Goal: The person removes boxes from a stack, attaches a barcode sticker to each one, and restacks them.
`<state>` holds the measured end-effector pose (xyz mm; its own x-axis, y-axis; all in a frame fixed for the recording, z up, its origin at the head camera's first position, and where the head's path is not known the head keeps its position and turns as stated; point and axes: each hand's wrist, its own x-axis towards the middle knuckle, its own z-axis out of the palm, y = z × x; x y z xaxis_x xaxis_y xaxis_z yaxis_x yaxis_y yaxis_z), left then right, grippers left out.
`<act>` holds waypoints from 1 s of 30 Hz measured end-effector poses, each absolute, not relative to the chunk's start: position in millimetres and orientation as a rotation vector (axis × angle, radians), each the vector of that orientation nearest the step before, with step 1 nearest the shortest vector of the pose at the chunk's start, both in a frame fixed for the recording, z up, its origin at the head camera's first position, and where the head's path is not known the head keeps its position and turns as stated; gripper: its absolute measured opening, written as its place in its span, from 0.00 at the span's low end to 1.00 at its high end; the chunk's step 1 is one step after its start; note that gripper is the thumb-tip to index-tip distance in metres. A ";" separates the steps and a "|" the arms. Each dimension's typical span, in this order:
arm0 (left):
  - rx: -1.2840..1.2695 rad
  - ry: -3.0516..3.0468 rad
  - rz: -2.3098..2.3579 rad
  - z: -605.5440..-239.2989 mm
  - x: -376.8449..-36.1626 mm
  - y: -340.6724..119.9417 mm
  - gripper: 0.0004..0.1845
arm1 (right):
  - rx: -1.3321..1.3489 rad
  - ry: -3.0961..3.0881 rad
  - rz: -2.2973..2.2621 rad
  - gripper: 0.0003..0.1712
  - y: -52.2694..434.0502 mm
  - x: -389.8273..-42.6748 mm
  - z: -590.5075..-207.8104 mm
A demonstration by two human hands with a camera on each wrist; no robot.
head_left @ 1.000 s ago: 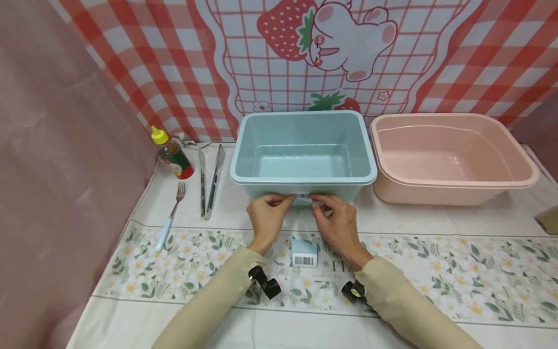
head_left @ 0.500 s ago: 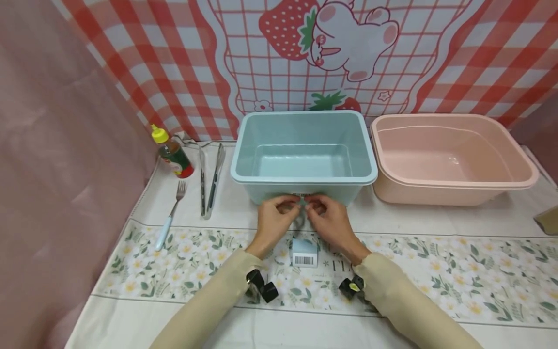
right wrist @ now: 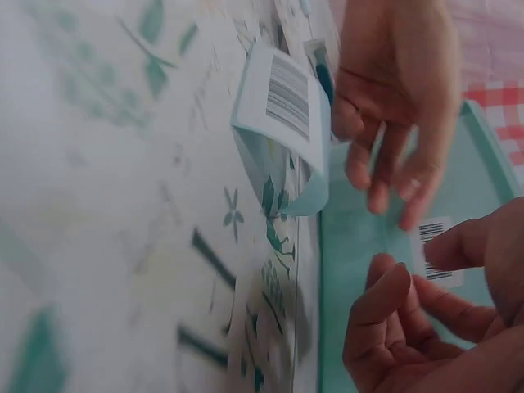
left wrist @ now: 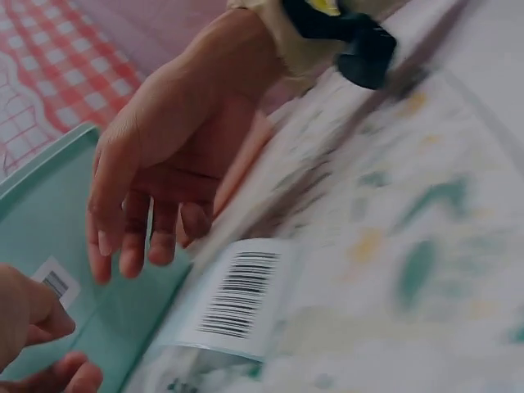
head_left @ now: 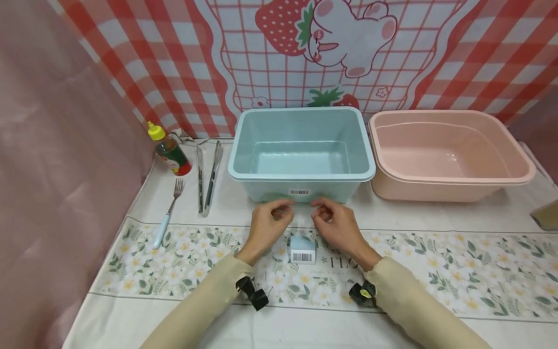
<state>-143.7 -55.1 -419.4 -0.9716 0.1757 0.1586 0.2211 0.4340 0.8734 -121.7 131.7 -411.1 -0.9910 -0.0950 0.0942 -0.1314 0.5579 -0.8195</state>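
A white barcode sticker lies flat on the front wall of the light blue plastic bin. My left hand is just in front of that wall, left of the sticker, with loosely bent fingers and nothing in them. On the other side my right hand hovers with its fingers loosely curled and holding nothing. In the right wrist view the sticker appears behind the right thumb. Between the forearms a curled strip of barcode labels stands on the cloth; its printed face shows in the left wrist view.
A pink plastic bin stands to the right. Toward the left are tongs, a fork and a sauce bottle with a yellow cap. A brownish object is partly visible at the right edge.
One second ago both hands held the sticker's ends at the bin's wall; half a second ago their fingers were together over it. Now they have drawn apart and back, leaving the sticker on the wall.
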 end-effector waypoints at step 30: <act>-0.382 -2.841 -1.818 -430.8 -69.6 -66.8 0.13 | -0.030 -2.708 1.971 0.11 127.3 -49.5 -434.2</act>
<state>-69.6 -66.8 -430.8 -0.9434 0.3190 -0.0905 0.0514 0.4103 0.9105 -49.5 127.3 -434.2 -0.9783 -0.1074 -0.1773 0.1357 0.3149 -0.9394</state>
